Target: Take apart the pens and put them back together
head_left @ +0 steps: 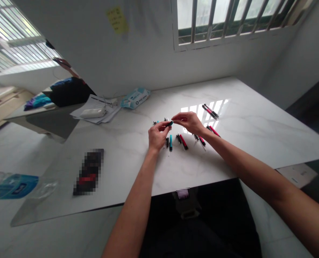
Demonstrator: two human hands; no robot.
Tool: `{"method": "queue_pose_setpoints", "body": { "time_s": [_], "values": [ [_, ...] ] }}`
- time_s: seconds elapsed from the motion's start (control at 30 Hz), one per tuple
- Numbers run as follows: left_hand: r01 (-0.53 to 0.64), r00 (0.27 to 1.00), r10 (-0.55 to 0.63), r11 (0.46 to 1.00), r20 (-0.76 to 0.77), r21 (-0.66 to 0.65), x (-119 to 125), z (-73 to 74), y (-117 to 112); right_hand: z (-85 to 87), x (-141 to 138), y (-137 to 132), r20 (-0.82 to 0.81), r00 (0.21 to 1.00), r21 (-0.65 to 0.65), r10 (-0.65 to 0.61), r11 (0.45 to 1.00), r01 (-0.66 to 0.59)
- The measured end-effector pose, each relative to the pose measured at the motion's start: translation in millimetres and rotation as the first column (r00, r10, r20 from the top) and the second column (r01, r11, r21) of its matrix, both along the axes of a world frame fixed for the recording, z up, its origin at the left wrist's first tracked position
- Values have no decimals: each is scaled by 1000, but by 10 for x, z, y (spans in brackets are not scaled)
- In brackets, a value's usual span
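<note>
View from above of a person seated at a white marble desk [256, 136], both bare forearms reaching in from the bottom of the frame. At the centre of the picture the left hand [158, 134] is curled closed around a teal pen piece [170, 123], with only its short end poking out past the thumb. The right hand [188, 122] meets it from the right, thumb and fingertips pinched together on that exposed end and the other fingers loosely bent. Both hands are lifted just above the desk, probably so such a small part can be gripped from both sides.

Directly beneath the hands lies a row of loose pens [183, 141], teal, red and black, side by side and close in, likely for easy reach. A pair of pens [210, 111] lies apart, right of centre, in a bright patch of window light.

Pushed back towards the wall, left of centre, are a pack of wipes [135, 97] and some papers [94, 113]. A plastic bottle [14, 186] lies at the lower left. A yellow sticky note [117, 19] hangs on the wall at the top, left of a barred window [229, 18].
</note>
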State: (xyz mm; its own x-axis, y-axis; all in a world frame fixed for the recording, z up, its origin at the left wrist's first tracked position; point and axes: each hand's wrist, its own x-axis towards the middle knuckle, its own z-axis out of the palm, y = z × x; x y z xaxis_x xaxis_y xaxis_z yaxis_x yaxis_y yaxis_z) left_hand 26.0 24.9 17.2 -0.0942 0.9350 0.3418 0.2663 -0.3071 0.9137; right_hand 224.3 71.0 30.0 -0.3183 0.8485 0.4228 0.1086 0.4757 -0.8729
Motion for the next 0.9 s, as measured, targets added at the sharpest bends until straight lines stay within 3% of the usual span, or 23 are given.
{"method": "queue_pose_setpoints", "body": {
  "time_s": [0.1, 0.27, 0.4, 0.53, 0.67, 0.9],
  "values": [
    [4, 999, -4, 1000, 37, -8, -9, -11, 23, -16, 54, 52, -1, 1000, 14, -30, 999, 30],
    [47, 994, -43, 998, 99, -40, -2, -16, 38, -82, 44, 75, 71, 996, -7, 51, 999, -50],
    [69, 987, -61, 996, 152, -52, 13, -6, 37, -61, 12, 42, -2, 1000, 0, 29, 1000, -29],
    [72, 987, -64, 996, 144, -54, 18, -4, 29, -3, 34, 22, -57, 998, 4, 15, 1000, -15],
    [66, 993, -61, 997, 102, -43, 10, -24, 26, -8, 43, 22, -15, 995, -30, 103, 994, -103],
    [72, 988, -66, 996, 137, -43, 23, -11, 30, 18, 32, 6, 53, 996, 18, 71, 997, -72]
  ]
}}
